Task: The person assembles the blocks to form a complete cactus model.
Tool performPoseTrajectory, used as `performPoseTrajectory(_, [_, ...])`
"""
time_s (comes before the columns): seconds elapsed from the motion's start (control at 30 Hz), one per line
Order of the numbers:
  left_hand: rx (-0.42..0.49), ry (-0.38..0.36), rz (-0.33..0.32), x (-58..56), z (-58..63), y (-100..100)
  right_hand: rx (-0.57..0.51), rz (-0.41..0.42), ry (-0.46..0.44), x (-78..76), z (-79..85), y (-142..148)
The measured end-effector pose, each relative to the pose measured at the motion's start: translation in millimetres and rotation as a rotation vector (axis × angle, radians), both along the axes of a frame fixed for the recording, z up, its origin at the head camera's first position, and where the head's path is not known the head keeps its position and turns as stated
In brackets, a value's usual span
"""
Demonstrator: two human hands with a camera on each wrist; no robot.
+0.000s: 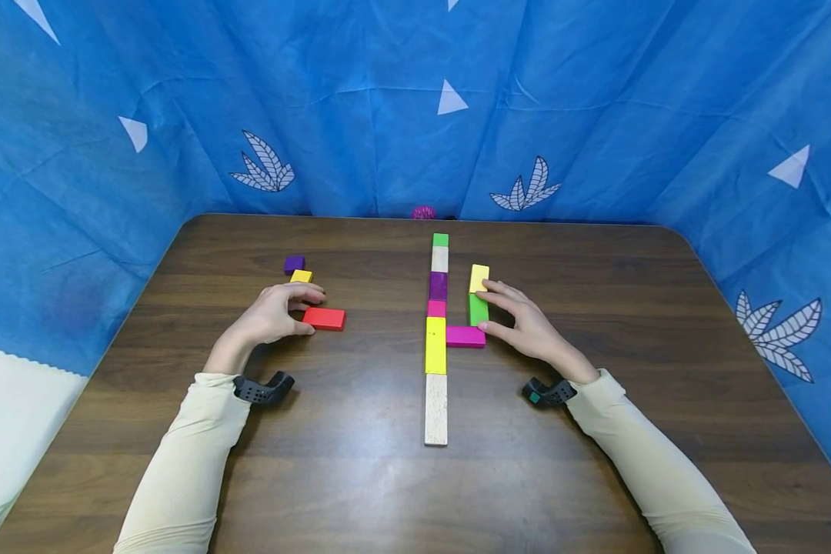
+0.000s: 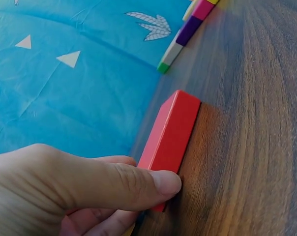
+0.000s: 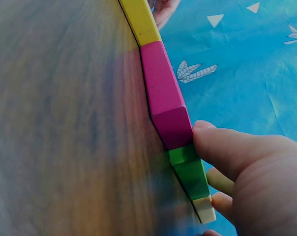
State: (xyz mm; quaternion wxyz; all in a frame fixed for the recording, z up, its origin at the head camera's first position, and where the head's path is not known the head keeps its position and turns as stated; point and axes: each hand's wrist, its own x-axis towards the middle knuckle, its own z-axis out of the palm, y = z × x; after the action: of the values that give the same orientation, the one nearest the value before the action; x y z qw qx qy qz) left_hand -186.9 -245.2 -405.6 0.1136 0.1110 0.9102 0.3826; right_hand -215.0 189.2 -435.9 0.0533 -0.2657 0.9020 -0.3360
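My left hand point(image 1: 277, 310) pinches a red block point(image 1: 325, 319) by its left end; in the left wrist view the thumb lies across the near side of the red block point(image 2: 172, 135). Just behind that hand are a yellow block point(image 1: 302, 276) and a purple block point(image 1: 294, 265). On the other side, my right hand point(image 1: 529, 327) rests its fairly straight fingers along a green block point(image 1: 478, 309) and a pale yellow block point(image 1: 480, 278) set end to end. Its thumb tip is at the corner where the green block meets a magenta block point(image 3: 163, 81).
A long row of blocks runs away from me down the table's middle, from a whitish block point(image 1: 436, 410) and a yellow block point(image 1: 435, 345) to a small green block point(image 1: 440, 240). The magenta block juts right from it. A blue cloth point(image 1: 367, 100) hangs behind the table point(image 1: 360, 492).
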Motion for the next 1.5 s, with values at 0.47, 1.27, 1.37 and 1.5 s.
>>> performPoseTrajectory(0.47, [-0.001,0.05,0.075,-0.9,-1.1,-0.8,0.005,0.004,0.006,-0.8,-1.8,0.9])
performPoseTrajectory(1.27, [0.265,0.19,0.199,-35.9,-0.7,88.3,0.015,-0.004,0.013,-1.8,-4.0,0.0])
performPoseTrajectory(1.37, [0.237,0.183,0.22,-41.4,-6.6,98.8,0.014,-0.005,0.015,-1.7,-4.0,-0.1])
performPoseTrajectory(1.5, [0.201,0.195,0.227,-45.8,-14.9,109.7,0.011,-0.006,0.019,-1.7,-4.0,0.0])
